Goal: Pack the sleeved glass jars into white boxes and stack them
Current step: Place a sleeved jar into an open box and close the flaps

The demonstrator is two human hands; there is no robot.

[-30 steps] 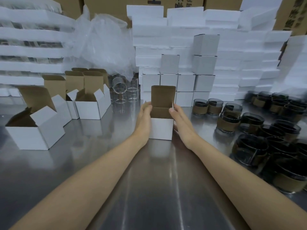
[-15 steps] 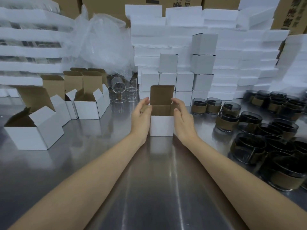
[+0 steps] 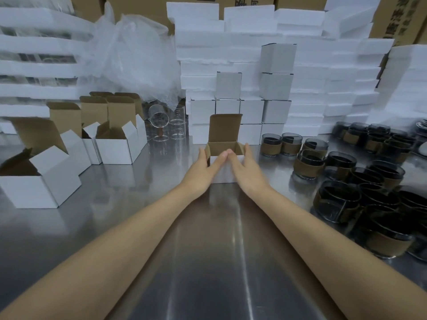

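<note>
White cardboard box point(image 3: 225, 128), lid flap upright, stands mid-way along the shiny metal desk point(image 3: 208, 250), toward its far edge. Left hand point(image 3: 203, 169) and right hand point(image 3: 245, 169) press straight, released fingers against its front. Dark brown-sleeved glass jars point(image 3: 335, 165) crowd the right edge.

A brushed steel surface point(image 3: 208, 262) fills the lower frame, and overhead light is reflected in it as pale vertical streaks. White foam slabs point(image 3: 231, 49) are stacked into a wall across the back, with further piles at far left and far right. Brown cartons point(image 3: 397, 17) printed with dark characters are seen behind them along the top edge. Crumpled clear plastic film point(image 3: 129, 54) is heaped at upper left.
</note>
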